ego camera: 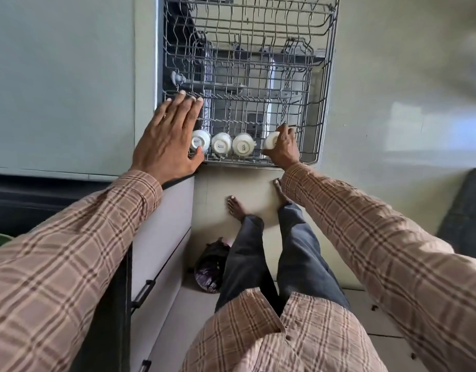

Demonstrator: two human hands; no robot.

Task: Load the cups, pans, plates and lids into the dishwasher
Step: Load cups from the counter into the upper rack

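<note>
The dishwasher's wire rack (320,108) is pulled out in front of me. Three white cups (221,145) stand upside down in a row along its near edge. My right hand (283,146) grips a fourth white cup (271,140) at the right end of that row, tilted on the rack. My left hand (168,140) lies flat with straight fingers over the rack's near left corner, partly covering the leftmost cup (200,140).
A pale countertop (62,84) lies to the left of the rack, with drawer fronts (161,237) below it. My bare feet (235,208) stand on the light floor under the rack. A dark bag (210,267) lies by my left leg.
</note>
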